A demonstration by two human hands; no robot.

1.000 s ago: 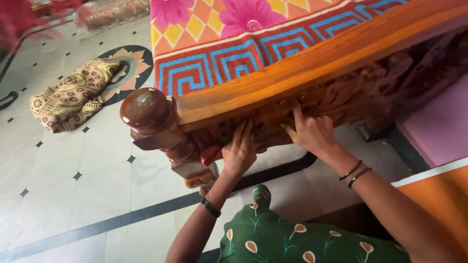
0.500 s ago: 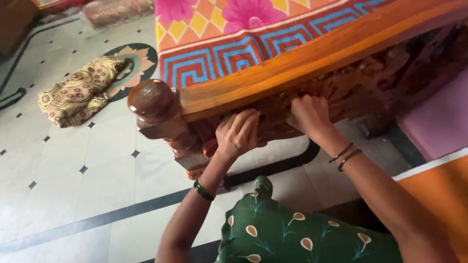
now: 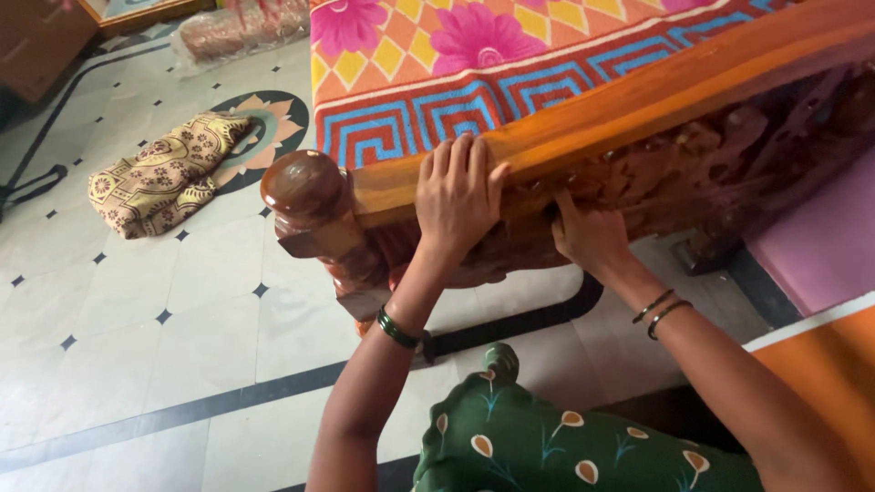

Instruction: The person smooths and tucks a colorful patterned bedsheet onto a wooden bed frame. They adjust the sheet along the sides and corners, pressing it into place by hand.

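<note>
A carved wooden bed frame fills the upper right, with a smooth orange top rail (image 3: 656,91) and a round dark corner post (image 3: 305,187). My left hand (image 3: 456,200) lies flat over the top rail just right of the post, fingers together and pointing up toward the bright patterned bedspread (image 3: 456,64). My right hand (image 3: 588,237) presses against the carved panel (image 3: 711,155) under the rail, fingers curled into the carving. Neither hand holds a loose object.
A folded yellow patterned cloth (image 3: 164,173) lies on the tiled floor (image 3: 137,346) at the left. A wrapped bundle (image 3: 241,27) sits at the top. My green patterned garment (image 3: 547,437) shows at the bottom, an orange and pink wall at the right.
My left hand rose from the carved panel below the rail onto the top rail. My right hand stayed on the carving, shifting slightly. The view drifted a little.
</note>
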